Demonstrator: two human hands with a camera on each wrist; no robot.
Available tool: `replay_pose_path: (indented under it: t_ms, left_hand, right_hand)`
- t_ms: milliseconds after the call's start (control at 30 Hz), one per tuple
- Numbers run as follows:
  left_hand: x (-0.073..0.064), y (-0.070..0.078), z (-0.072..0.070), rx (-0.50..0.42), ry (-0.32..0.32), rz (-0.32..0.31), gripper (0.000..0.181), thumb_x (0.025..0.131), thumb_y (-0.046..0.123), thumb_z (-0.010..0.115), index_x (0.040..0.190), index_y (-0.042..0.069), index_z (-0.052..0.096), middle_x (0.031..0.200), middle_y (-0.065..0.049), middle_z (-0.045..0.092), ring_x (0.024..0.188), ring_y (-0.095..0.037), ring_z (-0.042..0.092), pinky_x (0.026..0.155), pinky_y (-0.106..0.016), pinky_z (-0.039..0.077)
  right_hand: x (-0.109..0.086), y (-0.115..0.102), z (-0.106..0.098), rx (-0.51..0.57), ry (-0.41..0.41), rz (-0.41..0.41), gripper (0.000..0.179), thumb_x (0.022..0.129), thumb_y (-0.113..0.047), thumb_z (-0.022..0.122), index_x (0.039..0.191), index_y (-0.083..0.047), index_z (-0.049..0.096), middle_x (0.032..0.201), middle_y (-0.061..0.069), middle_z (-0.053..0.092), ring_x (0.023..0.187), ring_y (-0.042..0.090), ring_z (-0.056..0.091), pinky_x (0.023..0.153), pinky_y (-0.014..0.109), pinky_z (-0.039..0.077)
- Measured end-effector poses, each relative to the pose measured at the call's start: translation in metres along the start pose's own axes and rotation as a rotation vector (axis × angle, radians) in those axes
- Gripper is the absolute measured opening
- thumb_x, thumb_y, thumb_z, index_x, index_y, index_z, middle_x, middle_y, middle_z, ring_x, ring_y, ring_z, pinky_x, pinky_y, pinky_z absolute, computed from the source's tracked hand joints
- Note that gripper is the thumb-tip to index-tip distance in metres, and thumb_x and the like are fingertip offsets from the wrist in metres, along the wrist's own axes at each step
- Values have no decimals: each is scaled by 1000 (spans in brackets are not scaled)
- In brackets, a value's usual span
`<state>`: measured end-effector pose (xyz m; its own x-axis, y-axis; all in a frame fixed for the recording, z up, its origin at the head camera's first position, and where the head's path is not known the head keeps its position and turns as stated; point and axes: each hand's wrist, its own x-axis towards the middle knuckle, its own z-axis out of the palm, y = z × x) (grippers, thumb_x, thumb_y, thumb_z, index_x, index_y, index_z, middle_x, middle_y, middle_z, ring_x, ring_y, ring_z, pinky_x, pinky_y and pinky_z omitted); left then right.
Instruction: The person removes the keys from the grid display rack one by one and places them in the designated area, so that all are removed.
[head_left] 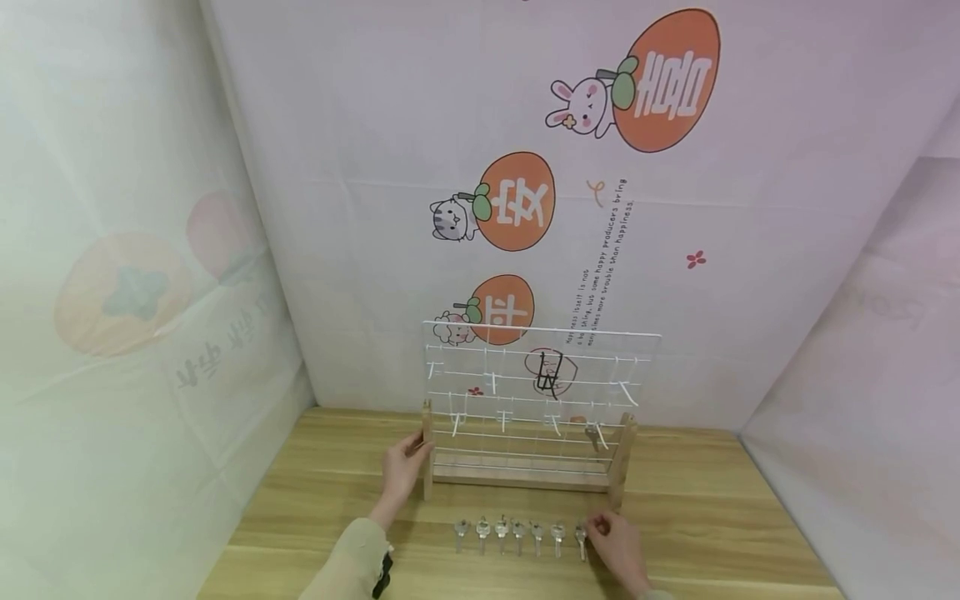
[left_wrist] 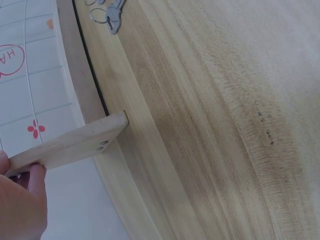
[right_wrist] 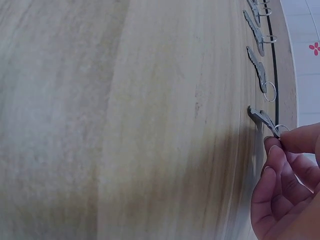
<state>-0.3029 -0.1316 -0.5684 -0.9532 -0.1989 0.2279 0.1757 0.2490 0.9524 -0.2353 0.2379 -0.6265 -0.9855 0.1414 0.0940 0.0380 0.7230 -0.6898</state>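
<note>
A white wire grid rack [head_left: 525, 382] with hooks stands between two wooden posts. My left hand [head_left: 402, 468] grips the left wooden post [head_left: 427, 442], its thumb and fingers on either side of the wood in the left wrist view. In front of the rack, several silver keys [head_left: 519, 537] with small rings lie in a row. The rightmost key [right_wrist: 262, 119] is pinched at its ring end between the thumb and fingers of my right hand [head_left: 618, 546]. That key is tilted, its blade tip pointing away from the fingers.
Another key [head_left: 592, 437] hangs at a lower hook on the rack's right side. A wooden crossbar [head_left: 517, 478] joins the posts near the tabletop [head_left: 697, 500]. Pale printed cloth [head_left: 360, 250] encloses the back and sides.
</note>
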Motion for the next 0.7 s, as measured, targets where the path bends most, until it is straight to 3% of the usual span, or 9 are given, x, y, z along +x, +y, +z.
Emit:
replay_pose_path:
  t_ms: [700]
  left_hand:
    - [0, -1, 1, -16, 9, -12, 35, 91, 4, 69, 122, -10, 63, 121, -31, 65, 110, -43, 68, 89, -36, 62]
  right_hand:
    - [-2, 1, -2, -45, 11, -27, 6, 81, -8, 72, 84, -5, 68, 73, 0, 66, 65, 7, 52, 53, 17, 40]
